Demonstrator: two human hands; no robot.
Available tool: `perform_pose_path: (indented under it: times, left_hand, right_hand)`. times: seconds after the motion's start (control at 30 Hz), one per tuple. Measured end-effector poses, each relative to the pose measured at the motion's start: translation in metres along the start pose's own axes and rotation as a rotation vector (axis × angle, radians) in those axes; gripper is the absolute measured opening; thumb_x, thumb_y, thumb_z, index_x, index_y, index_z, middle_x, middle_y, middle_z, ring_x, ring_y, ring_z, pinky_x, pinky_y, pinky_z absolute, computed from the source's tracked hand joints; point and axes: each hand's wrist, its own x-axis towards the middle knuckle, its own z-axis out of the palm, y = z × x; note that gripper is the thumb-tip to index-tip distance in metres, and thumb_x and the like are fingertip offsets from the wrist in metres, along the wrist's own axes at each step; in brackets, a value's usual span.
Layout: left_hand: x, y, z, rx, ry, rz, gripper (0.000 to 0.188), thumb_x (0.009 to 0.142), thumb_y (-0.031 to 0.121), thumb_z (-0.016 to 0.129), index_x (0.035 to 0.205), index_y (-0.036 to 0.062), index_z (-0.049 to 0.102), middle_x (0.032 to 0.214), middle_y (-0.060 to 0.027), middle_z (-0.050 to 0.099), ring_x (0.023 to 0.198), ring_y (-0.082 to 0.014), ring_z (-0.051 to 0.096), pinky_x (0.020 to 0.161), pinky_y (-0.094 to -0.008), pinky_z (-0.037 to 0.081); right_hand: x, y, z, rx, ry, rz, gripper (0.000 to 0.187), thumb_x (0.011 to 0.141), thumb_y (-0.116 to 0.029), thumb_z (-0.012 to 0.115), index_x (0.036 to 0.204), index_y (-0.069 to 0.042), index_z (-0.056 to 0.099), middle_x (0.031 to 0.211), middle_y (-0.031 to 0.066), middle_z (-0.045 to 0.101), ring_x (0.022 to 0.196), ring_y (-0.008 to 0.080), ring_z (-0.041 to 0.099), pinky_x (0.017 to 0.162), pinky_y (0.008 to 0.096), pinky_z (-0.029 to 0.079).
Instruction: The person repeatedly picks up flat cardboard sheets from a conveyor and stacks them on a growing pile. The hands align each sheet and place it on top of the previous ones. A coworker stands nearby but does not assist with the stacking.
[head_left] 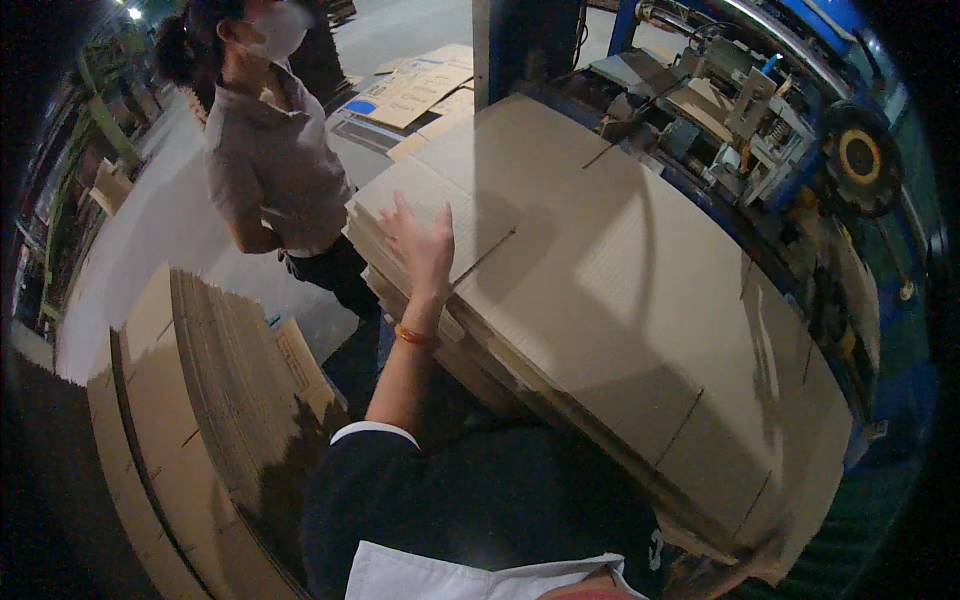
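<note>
A large flat brown cardboard sheet (600,260) with several dark slots lies on top of a stack in front of me. My left hand (425,240), with an orange band at the wrist, is over the sheet's far left end. Its fingers are spread; whether they touch the board I cannot tell. My right hand (768,556) is at the sheet's near right corner, dim and blurred. The fingers there do not show clearly. Beneath the top sheet, the edges of more cardboard sheets (470,335) show along my side.
A blue-framed machine (740,120) with a dark round wheel (858,158) stands beyond the stack. Another tall cardboard stack (220,370) is at my left. A masked person (275,160) stands at the far left, near printed cardboard sheets (415,90).
</note>
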Motion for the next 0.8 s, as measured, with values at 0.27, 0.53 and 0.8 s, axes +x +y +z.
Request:
perform_pose_path:
  times: [0.27,0.53,0.8]
  left_hand:
    - [0.009,0.047,-0.032,-0.577,0.13,0.168,0.076,0.085,0.027,0.058,0.14,-0.0031,0.015,0.145,-0.029,0.009,0.137,-0.035,0.007,0.11,-0.0418,0.011]
    - [0.077,0.069,-0.035,-1.503,0.184,0.245,0.064,0.082,0.006,0.056,0.135,-0.0056,0.021,0.139,-0.0194,0.026,0.126,-0.024,0.031,0.104,-0.0344,0.025]
    - [0.107,0.0,-0.038,-0.797,-0.365,-0.378,0.023,0.078,0.012,0.056,0.099,0.0052,0.062,0.092,-0.0057,0.059,0.083,-0.0185,0.054,0.078,-0.0337,0.044]
  right_hand:
    - [-0.034,0.093,-0.037,-0.02,0.386,0.285,0.056,0.08,-0.029,0.056,0.127,-0.002,0.047,0.123,0.0193,0.05,0.111,0.0345,0.048,0.093,0.0399,0.04]
    - [0.011,0.152,-0.059,-0.087,0.364,0.183,0.055,0.076,-0.024,0.059,0.125,-0.002,0.049,0.12,0.02,0.051,0.109,0.0351,0.05,0.092,0.0389,0.04]
    - [0.005,0.127,-0.122,-0.203,0.099,0.12,0.055,0.072,-0.02,0.063,0.123,-0.003,0.052,0.117,0.0207,0.053,0.106,0.0356,0.051,0.091,0.0379,0.041]
